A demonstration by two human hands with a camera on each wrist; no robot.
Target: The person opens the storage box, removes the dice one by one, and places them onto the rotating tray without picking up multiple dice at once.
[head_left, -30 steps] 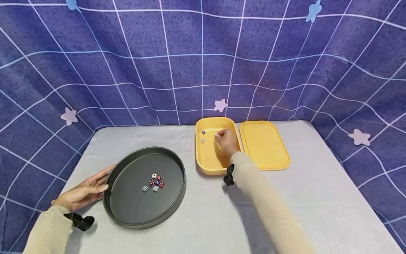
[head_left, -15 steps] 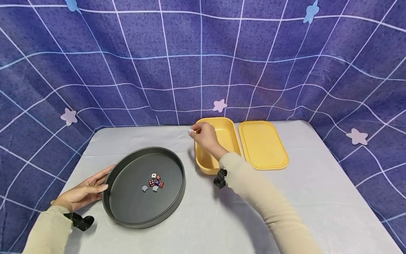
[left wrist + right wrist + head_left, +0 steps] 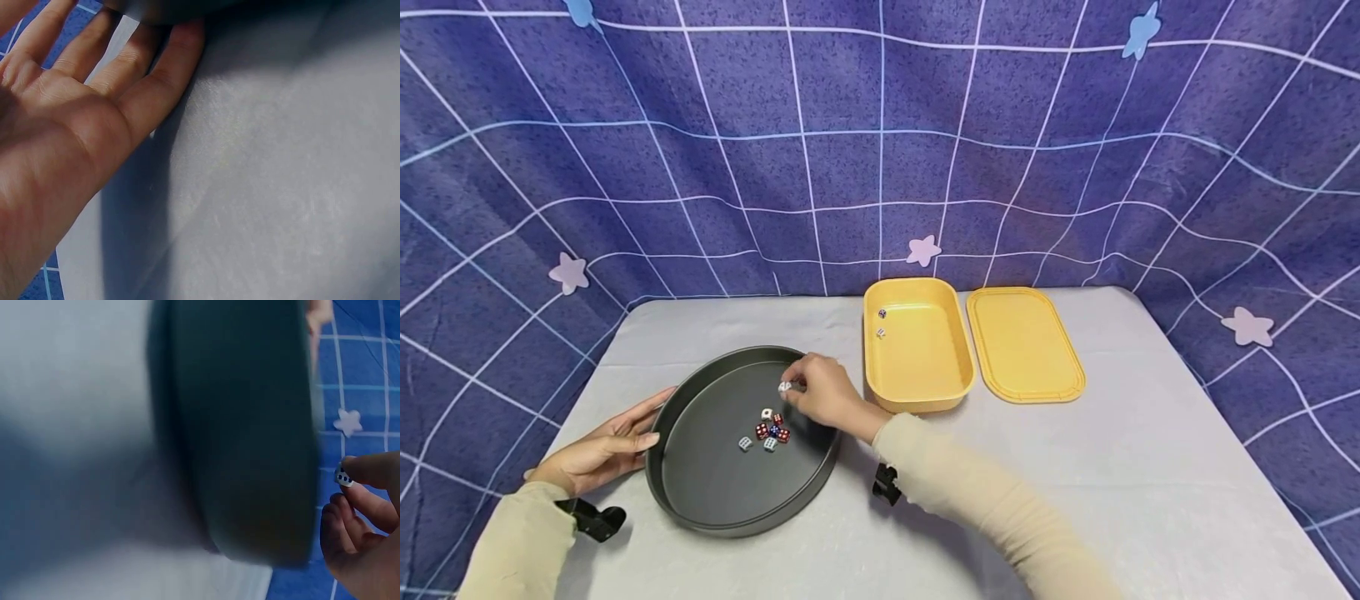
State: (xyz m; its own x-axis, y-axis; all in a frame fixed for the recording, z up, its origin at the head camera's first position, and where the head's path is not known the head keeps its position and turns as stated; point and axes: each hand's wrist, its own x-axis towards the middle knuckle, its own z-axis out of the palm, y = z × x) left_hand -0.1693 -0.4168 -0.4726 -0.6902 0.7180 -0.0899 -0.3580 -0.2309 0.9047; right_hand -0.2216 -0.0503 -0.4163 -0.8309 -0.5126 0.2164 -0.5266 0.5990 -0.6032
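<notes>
A round dark grey pan (image 3: 700, 483) sits at the left of the table, with several red, white and blue dice (image 3: 762, 431) grouped on its floor. At its left side my left hand (image 3: 598, 454) holds the wall, thumb at the rim; in the left wrist view the fingers (image 3: 165, 69) meet its underside. Over the pan's right part, my right hand (image 3: 823, 392) pinches a white die (image 3: 785, 387) between thumb and fingertips. The right wrist view shows dark pips on that die (image 3: 342, 476). How the fingers lie beneath the pan is partly hidden.
Right of the pan stands a yellow rectangular container (image 3: 925, 358) with a blue die (image 3: 882, 313) and a white die (image 3: 881, 333) inside. Its yellow lid (image 3: 1026, 346) lies flat beside it. A blue grid-patterned curtain (image 3: 880, 167) rises behind the grey-white tabletop (image 3: 985, 467).
My right hand has carried the white die from the yellow container leftward and nearer, to above the pan. The left hand and the pan hold nearly the same place.
</notes>
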